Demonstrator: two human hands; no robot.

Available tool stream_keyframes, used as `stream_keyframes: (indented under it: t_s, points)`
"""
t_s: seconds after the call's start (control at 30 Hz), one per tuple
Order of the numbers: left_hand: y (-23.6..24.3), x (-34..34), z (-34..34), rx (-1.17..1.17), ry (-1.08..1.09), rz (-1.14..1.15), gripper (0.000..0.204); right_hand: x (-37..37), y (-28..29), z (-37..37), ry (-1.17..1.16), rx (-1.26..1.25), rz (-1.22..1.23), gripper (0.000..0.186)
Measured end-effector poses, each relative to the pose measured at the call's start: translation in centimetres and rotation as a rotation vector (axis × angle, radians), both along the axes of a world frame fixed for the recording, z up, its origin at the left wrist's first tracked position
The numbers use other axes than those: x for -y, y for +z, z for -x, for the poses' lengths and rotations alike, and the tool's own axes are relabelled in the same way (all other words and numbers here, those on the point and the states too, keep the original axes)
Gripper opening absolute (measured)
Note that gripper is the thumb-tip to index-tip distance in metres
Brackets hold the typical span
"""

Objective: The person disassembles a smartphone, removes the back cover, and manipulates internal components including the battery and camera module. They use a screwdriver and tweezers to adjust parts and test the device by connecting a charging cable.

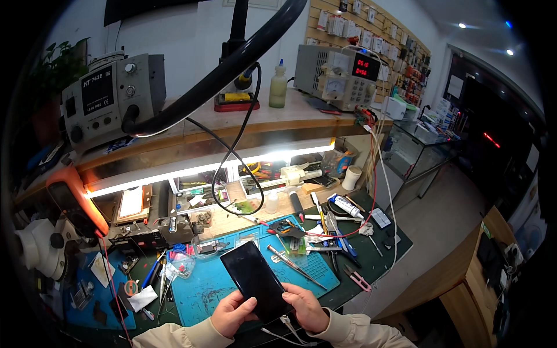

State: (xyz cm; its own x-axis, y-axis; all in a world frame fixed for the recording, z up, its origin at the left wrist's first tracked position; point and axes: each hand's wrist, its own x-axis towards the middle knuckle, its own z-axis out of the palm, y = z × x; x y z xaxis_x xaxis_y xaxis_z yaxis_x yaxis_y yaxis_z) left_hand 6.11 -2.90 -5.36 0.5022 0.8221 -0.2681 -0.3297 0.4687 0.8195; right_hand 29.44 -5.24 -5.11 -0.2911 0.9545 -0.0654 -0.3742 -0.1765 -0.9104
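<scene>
A smartphone (255, 277) with a dark screen is held tilted between my two hands, above the near part of a blue work mat (200, 293). My left hand (231, 314) grips its lower left edge, thumb on the front. On the lower right edge, my right hand (306, 307) closes the same way. White cables (290, 326) run by the phone's bottom end beside my right hand; whether one is plugged in I cannot tell. Just right of the phone, a slim pointed tool (297, 267) lies across the mat.
Pliers, a white tube (347, 206) and pink-handled snips (357, 279) lie to the right. Loose parts clutter the left. A lit shelf behind carries a power supply (339, 75), a bottle (278, 87) and a soldering unit (113, 93). A thick black hose (232, 75) crosses overhead.
</scene>
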Motion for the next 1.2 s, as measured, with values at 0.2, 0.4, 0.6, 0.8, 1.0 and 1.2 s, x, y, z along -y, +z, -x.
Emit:
stream_keyframes:
  t_s: [0.2,0.4,0.6,0.8,1.0,1.2]
  points:
    - [0.7,0.2,0.2,0.028,-0.018,-0.036,0.044,-0.3,-0.2,0.3,0.014,-0.041,-0.002,0.045]
    - [0.4,-0.1,-0.4,0.05,-0.06,-0.064,0.046,0.1,0.0,-0.2,-0.046,-0.029,0.006,0.041]
    - [0.5,0.1,-0.3,0.048,-0.046,-0.077,0.045,0.0,0.6,0.1,-0.025,0.074,-0.046,0.044]
    - [0.3,0.1,-0.3,0.022,-0.054,-0.084,0.044,0.0,0.9,0.2,-0.036,0.053,-0.035,0.042]
    - [0.2,-0.1,-0.2,0.025,-0.07,-0.076,0.042,0.1,1.0,0.2,-0.034,0.01,-0.01,0.04]
    - [-0.3,-0.2,0.1,0.073,-0.076,-0.079,0.043,0.0,1.0,0.3,-0.031,0.019,-0.007,0.04]
